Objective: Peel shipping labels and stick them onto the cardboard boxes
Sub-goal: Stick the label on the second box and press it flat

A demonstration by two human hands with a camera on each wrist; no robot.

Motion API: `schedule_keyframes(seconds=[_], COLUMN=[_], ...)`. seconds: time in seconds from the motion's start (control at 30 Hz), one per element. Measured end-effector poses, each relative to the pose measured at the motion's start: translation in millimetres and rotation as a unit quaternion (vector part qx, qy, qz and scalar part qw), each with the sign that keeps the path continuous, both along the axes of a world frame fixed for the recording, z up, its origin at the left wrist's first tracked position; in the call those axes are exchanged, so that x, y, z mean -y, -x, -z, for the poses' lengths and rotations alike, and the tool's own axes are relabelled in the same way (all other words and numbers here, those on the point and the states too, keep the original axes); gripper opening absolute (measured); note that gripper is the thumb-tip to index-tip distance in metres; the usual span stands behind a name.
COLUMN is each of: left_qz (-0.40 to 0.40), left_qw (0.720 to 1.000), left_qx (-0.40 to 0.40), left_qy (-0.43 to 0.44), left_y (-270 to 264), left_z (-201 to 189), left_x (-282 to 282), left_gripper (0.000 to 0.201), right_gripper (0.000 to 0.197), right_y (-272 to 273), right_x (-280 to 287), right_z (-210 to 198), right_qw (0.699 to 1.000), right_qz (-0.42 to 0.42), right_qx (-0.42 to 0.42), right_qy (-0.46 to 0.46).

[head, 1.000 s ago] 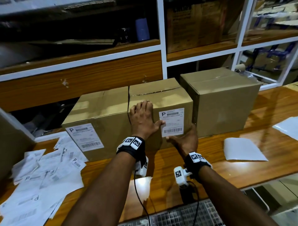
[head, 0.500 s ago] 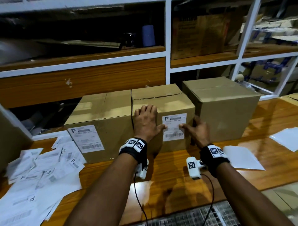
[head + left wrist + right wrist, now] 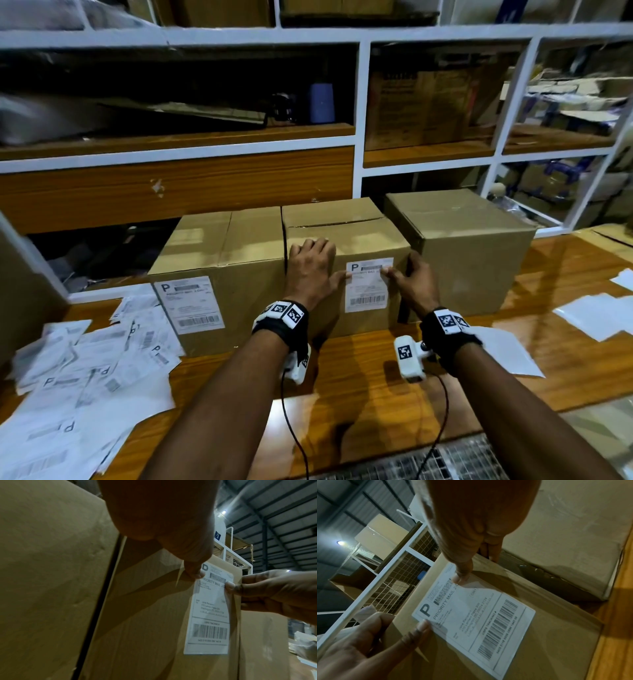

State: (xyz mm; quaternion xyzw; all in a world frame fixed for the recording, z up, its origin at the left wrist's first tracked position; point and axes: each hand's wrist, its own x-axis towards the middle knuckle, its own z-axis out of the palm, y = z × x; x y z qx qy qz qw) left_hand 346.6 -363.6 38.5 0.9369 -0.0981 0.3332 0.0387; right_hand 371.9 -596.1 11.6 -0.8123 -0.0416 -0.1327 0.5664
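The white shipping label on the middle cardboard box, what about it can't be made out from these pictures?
- White shipping label, head view: address lines and tracking digits too small.
- Left wrist view: the left hand's thumb covers the label's top left corner, hiding part of the large letter.
- Right wrist view: the right hand's thumb covers part of the top edge; fine print is blurred.
- Middle cardboard box: contents hidden, flaps closed.

**Your wooden bench and its load**

Your wooden bench [image 3: 376,387] carries three cardboard boxes in a row along its back: the left box [image 3: 219,274], the middle box [image 3: 346,240] touching it, and the right box [image 3: 472,253] just beside that. A heap of loose labels [image 3: 85,370] lies at your left. Blank white sheets [image 3: 596,318] lie at your right.
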Motion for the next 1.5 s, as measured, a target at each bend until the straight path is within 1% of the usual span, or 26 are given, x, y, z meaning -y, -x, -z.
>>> schedule_keyframes(seconds=[0.17, 0.3, 0.4, 0.5, 0.57, 0.63, 0.7, 0.8, 0.93, 1.0, 1.1, 1.13, 1.2, 1.23, 1.3, 1.37, 1.4, 1.5], left_qz=[0.012, 0.015, 0.018, -0.001, -0.019, -0.025, -0.019, 0.001, 0.026, 0.029, 0.031, 0.034, 0.035, 0.030, 0.018, 0.015, 0.014, 0.015], left_qw=[1.000, 0.999, 0.998, 0.997, 0.999, 0.999, 0.999, 0.999, 0.998, 0.998, 0.999, 0.999, 0.999, 0.999, 0.999, 0.998, 0.998, 0.996], left_qx=[0.019, 0.031, 0.036, 0.039, 0.029, 0.019, 0.014, 0.018, 0.028, 0.021, 0.001, -0.004, -0.020, -0.029, -0.045, -0.063, -0.067, -0.088], left_qy=[0.012, 0.024, 0.050, 0.063, 0.041, 0.027, 0.029, 0.037, 0.047, 0.050, 0.037, 0.028, 0.008, 0.000, -0.010, -0.014, -0.015, 0.007], left_y=[-4, -6, -5, -2, -1, -2, -3, -2, -1, 1, 4, 5, 6, 7, 6, 4, 4, 3], left_z=[3, 5, 6, 7, 7, 5, 3, 3, 4, 3, 3, 4, 6, 5, 1, -4, -6, -8], left_x=[-1, -1, 1, 7, 9, 9, 7, 5, 0, -1, -3, -6, -9, -12, -14, -17, -18, -19], left_gripper=[0.043, 0.039, 0.036, 0.040, 0.049, 0.051, 0.049, 0.042, 0.032, 0.033, 0.038, 0.040, 0.048, 0.050, 0.051, 0.050, 0.050, 0.051], right_gripper=[0.027, 0.028, 0.030, 0.033, 0.038, 0.039, 0.036, 0.021, 0.023, 0.023, 0.017, 0.022, 0.051, 0.061, 0.068, 0.065, 0.060, 0.029], right_y=[0, 1, 3, 7, 8, 7, 7, 10, 12, 15, 16, 14, 10, 9, 5, 2, 0, -3], right_x=[1, 4, 6, 1, -4, -4, -1, 8, 13, 11, 4, 1, -4, -7, -13, -16, -17, -18], right_z=[-3, -3, -3, -7, -9, -9, -7, -4, -3, -2, -5, -6, -10, -11, -13, -14, -15, -16], right_qw=[1.000, 0.999, 0.999, 0.999, 0.999, 0.998, 0.998, 0.998, 0.999, 0.999, 0.998, 0.998, 0.996, 0.995, 0.995, 0.995, 0.996, 0.997], right_qz=[0.013, 0.027, 0.024, 0.008, 0.029, 0.050, 0.052, 0.035, 0.011, 0.003, 0.011, 0.024, 0.062, 0.072, 0.073, 0.074, 0.070, 0.058], right_qx=[0.001, 0.010, 0.013, 0.018, 0.024, 0.022, 0.024, 0.036, 0.027, 0.028, 0.054, 0.063, 0.068, 0.064, 0.057, 0.052, 0.050, 0.060], right_qy=[0.021, 0.031, 0.040, 0.025, 0.019, 0.016, 0.022, 0.033, 0.038, 0.031, 0.025, 0.019, 0.021, 0.024, 0.030, 0.035, 0.029, 0.002])
